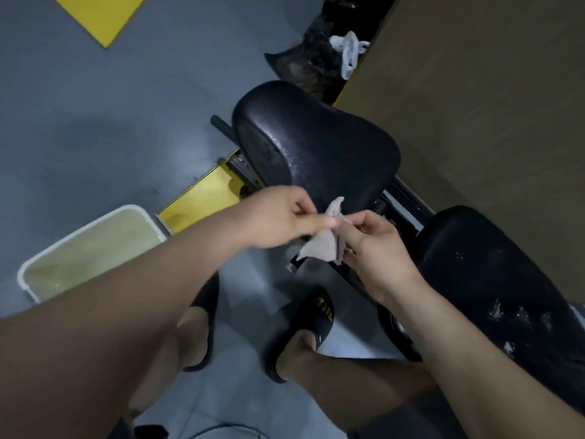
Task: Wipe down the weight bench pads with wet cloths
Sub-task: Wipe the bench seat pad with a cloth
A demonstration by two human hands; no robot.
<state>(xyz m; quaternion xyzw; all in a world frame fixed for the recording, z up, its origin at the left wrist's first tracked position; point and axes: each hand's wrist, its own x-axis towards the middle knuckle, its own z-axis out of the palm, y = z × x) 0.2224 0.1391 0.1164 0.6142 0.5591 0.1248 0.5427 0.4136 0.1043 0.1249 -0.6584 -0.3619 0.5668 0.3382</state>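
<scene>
- Dim indoor light, cool grey cast, soft shadows.
- Motion blur on left hand (278, 217) and cloth (319, 248).
- Pale glare patch on floor (348, 334); faint sheen on seat pad (316, 147).
- Wide-angle bending at edges.

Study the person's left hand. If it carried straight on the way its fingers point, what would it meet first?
The cloth that the left hand itself pinches, then almost at once the right hand gripping the cloth's other side. Both seem at similar depth, though motion blur leaves that uncertain.
</scene>
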